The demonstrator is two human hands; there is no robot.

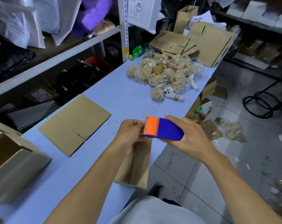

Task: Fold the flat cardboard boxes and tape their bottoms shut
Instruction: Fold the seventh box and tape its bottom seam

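Here my right hand (188, 139) is clenched around the blue body of the tape dispenser (163, 128), thumb on top and fingers underneath, so that the orange cutter end faces my left hand (130, 135). My left fingers are pinched at that toothed edge, I judge to find and pull out the loose end of the tape; the strip itself is too thin to make out. I hold the dispenser above the folded box (133, 165), which lies near the front edge of the table (104, 88) with its seam toward me, most likely the bottom I mean to tape next. Just left of it a flat box (74, 124) lies unfolded, waiting its turn, and at the far left an open carton (12, 160) stands at the table's corner. The tabletop is pale blue and smooth. Farther along it sits a heap of bagged filler (163, 71) with a small white plush toy (171, 93) at its near side, then a green bottle (138, 51) on its side and a stack of flat cardboard (206, 42) at the far end. Metal shelves (56, 60) crowded with bags run along the left; the tiled floor (234, 159) on the right is strewn with scraps and cardboard.
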